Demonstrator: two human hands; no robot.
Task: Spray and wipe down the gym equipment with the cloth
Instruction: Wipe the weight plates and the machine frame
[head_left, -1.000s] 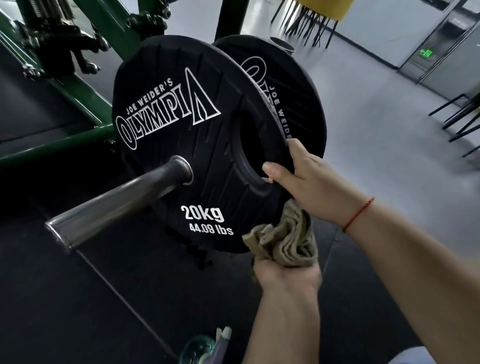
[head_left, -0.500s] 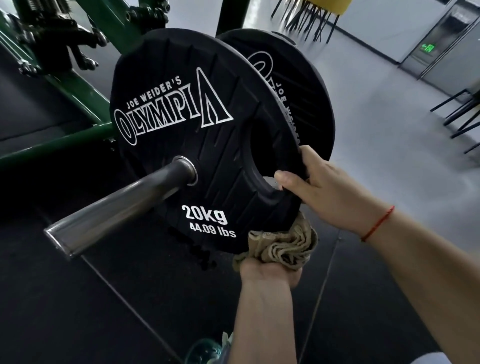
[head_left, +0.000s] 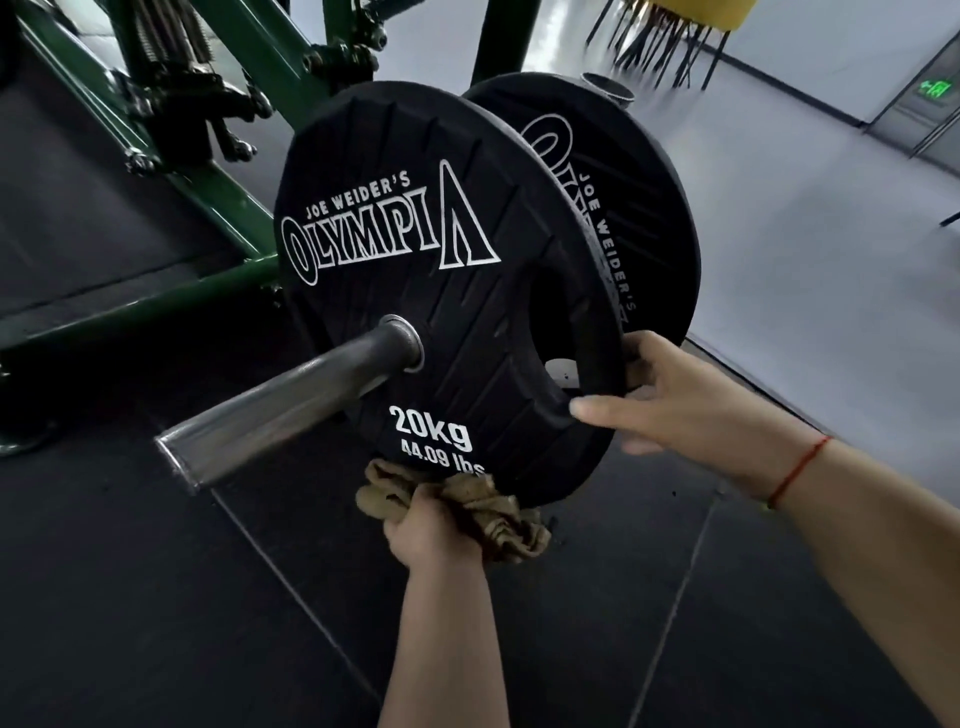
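Far left, the green machine frame slants down to the dark rubber floor, with a coil spring at the top edge. Moving in, the steel bar sleeve juts out toward the camera, bare metal, running straight through the centre of the front plate. That plate is black, with "JOE WEIDER'S OLYMPIA" in white across the top and "20kg 44.09 lbs" below the hub. Down at the bottom rim, here's the tan cloth: it is bunched up and pressed against the plate's lower edge, just under the weight lettering. The left hand has it, reaching up from below, fist closed tight around the fabric, and folds spill out on either side of the knuckles. Behind the front plate, a second black plate sits on the same bar with the same white lettering and a gap between the two. Over to the right, the right hand is clamped on the front plate's rim beside the grip hole. Its thumb lies across the face and its fingers hook round the edge into the gap. A red string bracelet circles that wrist. Beyond lies pale grey floor, with chair legs at the top and a green lit sign in the far right corner.
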